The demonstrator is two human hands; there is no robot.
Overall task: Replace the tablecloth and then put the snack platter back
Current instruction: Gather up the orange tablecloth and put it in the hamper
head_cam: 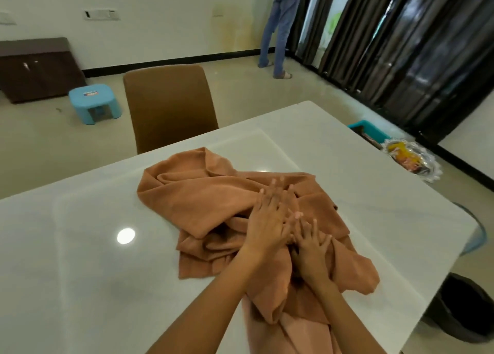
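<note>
A rumpled orange-brown tablecloth (pixel 203 193) lies bunched in the middle of the glossy white table (pixel 80 246). My left hand (pixel 267 220) rests flat on the heap, fingers spread. Just to its right, my right hand (pixel 311 242) presses on the cloth with its fingers apart; the two hands touch. Neither hand grips the fabric as far as I can see. The snack platter (pixel 411 161), a silver tray with colourful packets, sits off the table beyond its right edge, on something hidden by the tabletop.
A brown chair (pixel 171 105) stands at the table's far side. On the floor are a blue stool (pixel 93 102), a dark cabinet (pixel 37 70), a teal bin (pixel 366 131) and a dark bucket (pixel 465 305). A person (pixel 278 32) stands by the dark curtains (pixel 401 46).
</note>
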